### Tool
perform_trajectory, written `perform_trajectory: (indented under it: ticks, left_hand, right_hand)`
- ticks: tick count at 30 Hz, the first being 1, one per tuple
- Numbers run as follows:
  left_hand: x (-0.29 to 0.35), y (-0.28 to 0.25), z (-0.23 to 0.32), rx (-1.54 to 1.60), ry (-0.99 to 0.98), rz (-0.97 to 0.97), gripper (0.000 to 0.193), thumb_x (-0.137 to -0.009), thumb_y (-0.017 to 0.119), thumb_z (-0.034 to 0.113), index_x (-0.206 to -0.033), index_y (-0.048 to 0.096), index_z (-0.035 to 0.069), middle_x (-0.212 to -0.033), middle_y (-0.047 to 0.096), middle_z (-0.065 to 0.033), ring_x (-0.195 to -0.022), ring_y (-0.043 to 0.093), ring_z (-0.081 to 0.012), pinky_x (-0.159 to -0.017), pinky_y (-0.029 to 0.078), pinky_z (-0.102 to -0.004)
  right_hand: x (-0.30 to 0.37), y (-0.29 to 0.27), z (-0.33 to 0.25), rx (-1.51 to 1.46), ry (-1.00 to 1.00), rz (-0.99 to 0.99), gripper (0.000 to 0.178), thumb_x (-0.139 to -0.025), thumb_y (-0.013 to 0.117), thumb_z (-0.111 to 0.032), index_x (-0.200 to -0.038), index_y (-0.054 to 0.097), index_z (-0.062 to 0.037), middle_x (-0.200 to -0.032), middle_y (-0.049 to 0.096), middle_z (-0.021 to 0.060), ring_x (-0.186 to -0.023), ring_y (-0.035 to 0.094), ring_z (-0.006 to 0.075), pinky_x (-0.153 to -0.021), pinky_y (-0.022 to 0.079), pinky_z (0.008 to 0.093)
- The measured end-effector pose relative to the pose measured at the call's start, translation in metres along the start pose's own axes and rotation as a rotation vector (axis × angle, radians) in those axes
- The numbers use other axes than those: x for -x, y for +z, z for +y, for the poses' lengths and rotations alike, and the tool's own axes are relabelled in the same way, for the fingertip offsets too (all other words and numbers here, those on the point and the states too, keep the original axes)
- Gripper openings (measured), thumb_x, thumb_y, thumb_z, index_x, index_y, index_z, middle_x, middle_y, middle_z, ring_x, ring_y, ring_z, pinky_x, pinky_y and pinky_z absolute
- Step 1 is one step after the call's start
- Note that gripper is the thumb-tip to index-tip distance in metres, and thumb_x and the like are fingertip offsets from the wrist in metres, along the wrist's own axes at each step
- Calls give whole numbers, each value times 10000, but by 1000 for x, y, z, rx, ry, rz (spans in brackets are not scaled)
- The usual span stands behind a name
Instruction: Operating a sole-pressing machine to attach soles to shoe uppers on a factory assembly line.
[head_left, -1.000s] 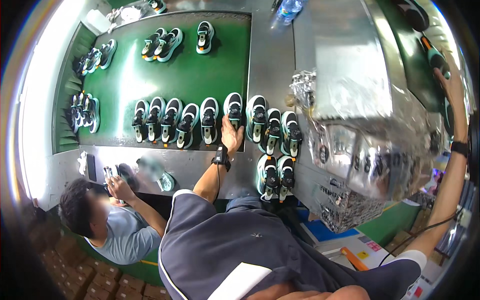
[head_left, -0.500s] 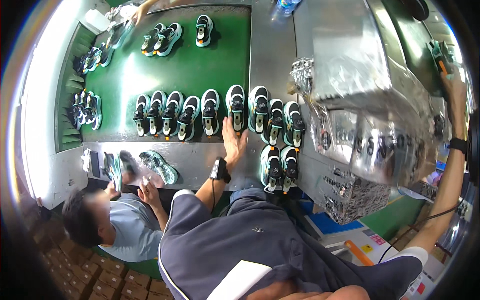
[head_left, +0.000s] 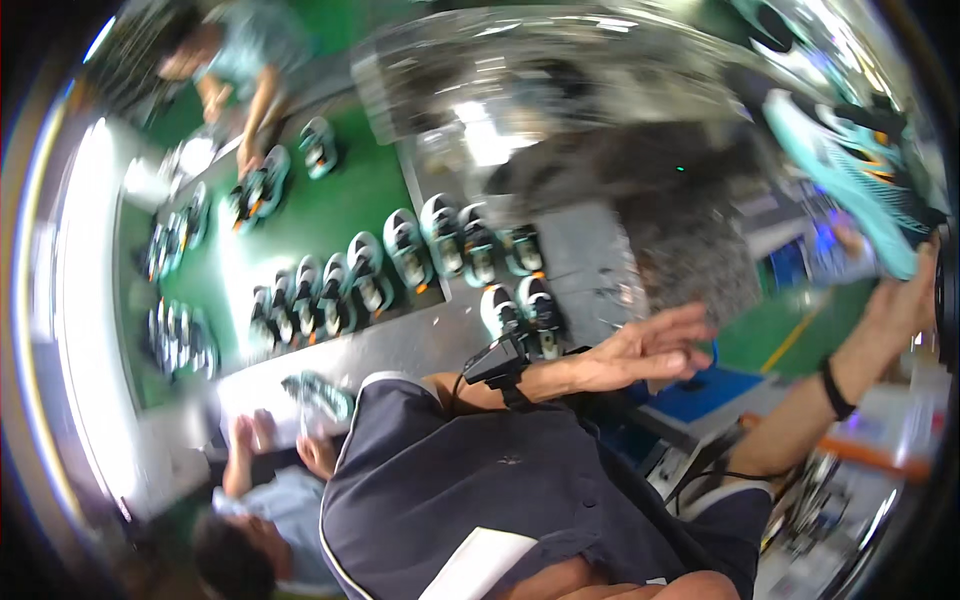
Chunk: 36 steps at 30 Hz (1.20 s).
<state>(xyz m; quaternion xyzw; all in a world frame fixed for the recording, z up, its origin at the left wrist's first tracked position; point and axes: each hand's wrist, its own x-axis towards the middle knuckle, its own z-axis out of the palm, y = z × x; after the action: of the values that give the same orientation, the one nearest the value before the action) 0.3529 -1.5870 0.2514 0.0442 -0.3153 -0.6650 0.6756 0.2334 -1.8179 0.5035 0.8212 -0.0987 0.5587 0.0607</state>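
My left hand (head_left: 645, 350) reaches to the right across my front, fingers stretched and apart, holding nothing. A black device is strapped to that wrist. Near the right rim, my right hand (head_left: 905, 298) grips a sneaker (head_left: 835, 175) with a mint sole and a black, white and orange upper. Its fingers are partly cut off by the picture's edge. Black and white sneakers (head_left: 368, 275) stand in a slanting row over the green surface and the metal strip. Two more sneakers (head_left: 540, 305) sit closest to my left forearm.
A co-worker (head_left: 275, 535) at lower left sits by a loose mint shoe part (head_left: 322, 396). Across the green table (head_left: 235, 265), another person (head_left: 250, 60) touches sneakers. Blurred clear-plastic-wrapped stacks (head_left: 690, 225) stand on my right, above a blue panel (head_left: 710, 400).
My view has swung to the right. My left hand has left the sneaker row and moved right. My right hand has come nearer, bringing the sneaker more fully into view.
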Motion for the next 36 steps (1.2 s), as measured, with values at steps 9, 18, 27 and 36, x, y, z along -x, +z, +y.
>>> perform_trajectory:
  ticks: [9, 18, 27, 36]
  left_hand:
    - [-91, 95, -114, 153, -86, 157, 551, -948, 577, 384, -1353, 421, 45, -1334, 520, -106, -1235, 502, -239, -1057, 396, -431]
    - [-57, 180, -294, -618, -623, -241, 395, -932, 618, 189, -1239, 512, -36, -1066, 632, -86, -923, 600, -137, -808, 489, -287]
    - [-24, 284, -537, -494, -989, -744, 698, -972, 521, 444, -1434, 334, -45, -1281, 545, -125, -1111, 558, -198, -959, 452, -323]
    - [-55, 291, -843, -1067, -263, -745, 705, -777, 735, 410, -1204, 500, -100, -1012, 647, -230, -941, 633, -310, -837, 487, -366]
  right_hand:
    - [247, -130, -148, 80, 986, 298, 660, -690, 739, -52, -1297, 488, 8, -1124, 600, 104, -972, 575, 191, -928, 449, 323]
    - [357, -310, -223, -26, 1347, 532, 856, -674, 839, -138, -1399, 390, -69, -1200, 565, 93, -1050, 562, 158, -931, 458, 300]
    - [477, -489, -330, 563, 1330, 1200, 597, -682, 746, -80, -1239, 546, -6, -1085, 613, 69, -955, 577, 144, -890, 468, 290]
    - [493, -576, -397, 1111, 1364, 1235, 534, -720, 640, -18, -1243, 540, 19, -1135, 583, 81, -995, 569, 150, -898, 455, 276]
